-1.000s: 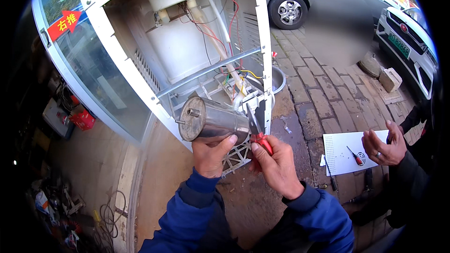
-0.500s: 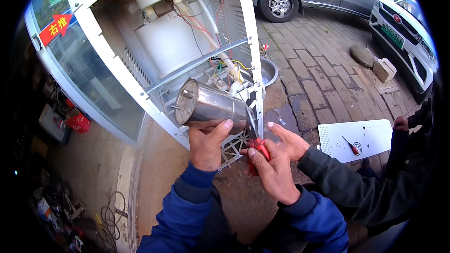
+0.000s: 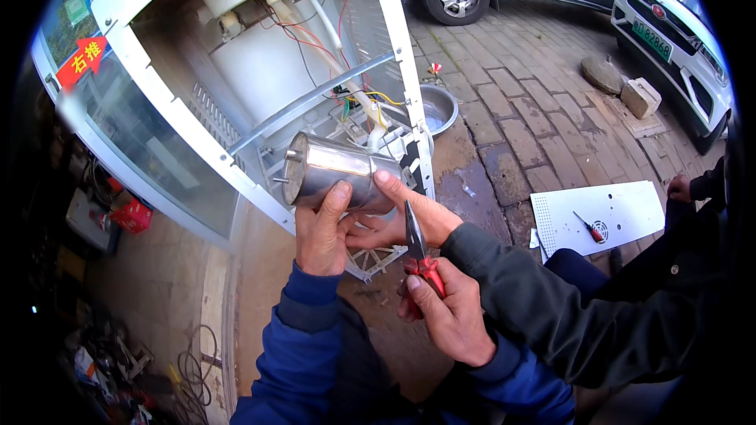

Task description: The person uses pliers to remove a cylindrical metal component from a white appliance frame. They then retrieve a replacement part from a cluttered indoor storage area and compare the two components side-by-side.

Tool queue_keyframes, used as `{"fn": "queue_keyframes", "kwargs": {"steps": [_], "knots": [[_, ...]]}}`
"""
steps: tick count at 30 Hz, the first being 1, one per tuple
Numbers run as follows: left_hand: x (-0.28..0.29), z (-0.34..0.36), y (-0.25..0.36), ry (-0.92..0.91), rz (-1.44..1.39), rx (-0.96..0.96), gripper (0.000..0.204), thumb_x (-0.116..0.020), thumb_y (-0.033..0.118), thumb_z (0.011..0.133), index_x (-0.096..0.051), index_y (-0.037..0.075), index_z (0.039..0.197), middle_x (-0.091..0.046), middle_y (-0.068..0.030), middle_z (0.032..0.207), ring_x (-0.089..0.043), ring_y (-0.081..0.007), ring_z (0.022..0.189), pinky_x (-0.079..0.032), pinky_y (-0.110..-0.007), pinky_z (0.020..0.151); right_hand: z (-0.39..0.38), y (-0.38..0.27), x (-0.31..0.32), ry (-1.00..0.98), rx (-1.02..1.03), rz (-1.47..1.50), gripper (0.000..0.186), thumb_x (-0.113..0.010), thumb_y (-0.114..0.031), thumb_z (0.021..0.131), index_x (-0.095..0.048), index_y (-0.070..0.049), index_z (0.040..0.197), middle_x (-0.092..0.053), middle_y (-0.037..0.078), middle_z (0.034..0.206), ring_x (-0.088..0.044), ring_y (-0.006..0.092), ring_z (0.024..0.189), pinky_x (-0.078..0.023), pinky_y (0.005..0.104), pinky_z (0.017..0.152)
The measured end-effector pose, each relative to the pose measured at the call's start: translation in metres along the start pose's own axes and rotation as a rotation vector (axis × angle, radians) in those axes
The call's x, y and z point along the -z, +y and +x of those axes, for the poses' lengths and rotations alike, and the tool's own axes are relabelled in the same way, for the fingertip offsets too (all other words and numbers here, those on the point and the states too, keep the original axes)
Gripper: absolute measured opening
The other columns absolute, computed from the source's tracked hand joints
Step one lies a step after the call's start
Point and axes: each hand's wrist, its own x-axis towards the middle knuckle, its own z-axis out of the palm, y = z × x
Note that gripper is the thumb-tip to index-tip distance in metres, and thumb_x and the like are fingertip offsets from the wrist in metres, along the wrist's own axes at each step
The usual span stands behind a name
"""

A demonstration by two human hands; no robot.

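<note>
My left hand (image 3: 320, 238) is closed around the lower side of a shiny metal cylinder (image 3: 335, 167), a tank with two short stubs on its left end. From the right, a co-worker's hand (image 3: 421, 216) in a dark sleeve grips the cylinder's other end, thumb on top. My right hand (image 3: 457, 315) is wrapped round the red handles of needle-nose pliers (image 3: 425, 267). Their dark jaws point up, in front of the co-worker's wrist and apart from the cylinder. Behind the cylinder stands an opened white cabinet (image 3: 405, 79) with tubes and wires inside.
A metal basin (image 3: 439, 110) sits beside the cabinet. On the paving to the right lies a white panel (image 3: 630, 212) with a screwdriver (image 3: 587, 224) on it. A glass door (image 3: 165, 149) stands at left, and parked vehicles are farther back. Cables lie at lower left.
The co-worker's hand has moved left onto the cylinder and grips it. My right hand has drawn the pliers down and away from the cylinder's end. My left hand keeps its hold.
</note>
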Motion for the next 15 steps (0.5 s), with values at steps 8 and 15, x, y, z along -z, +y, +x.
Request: {"fn": "queue_keyframes", "kwargs": {"steps": [8,15], "knots": [[0.015,-0.004,0.0,-0.007,0.111,-0.011,0.059,-0.087,0.004,0.081,-0.062,-0.002,0.134,-0.07,-0.0122,0.127,-0.068,-0.0215,0.114,-0.053,-0.036,0.103,-0.01,0.004,0.005,-0.116,-0.085,-0.014,0.021,-0.059,-0.014,0.109,-0.06,0.005,0.117,-0.069,0.008,0.091,-0.068,0.0126,0.073,-0.055,0.0268,0.064],[0.031,0.001,-0.003,-0.099,0.123,-0.008,0.09,-0.092,0.006,0.073,-0.045,-0.001,0.15,-0.059,-0.0126,0.143,-0.056,-0.0237,0.134,-0.047,-0.038,0.11,-0.01,0.001,0.003,-0.131,-0.096,-0.025,0.021,-0.06,-0.016,0.108,-0.061,0.005,0.114,-0.069,0.008,0.087,-0.067,0.0121,0.072,-0.054,0.0267,0.063]]}}
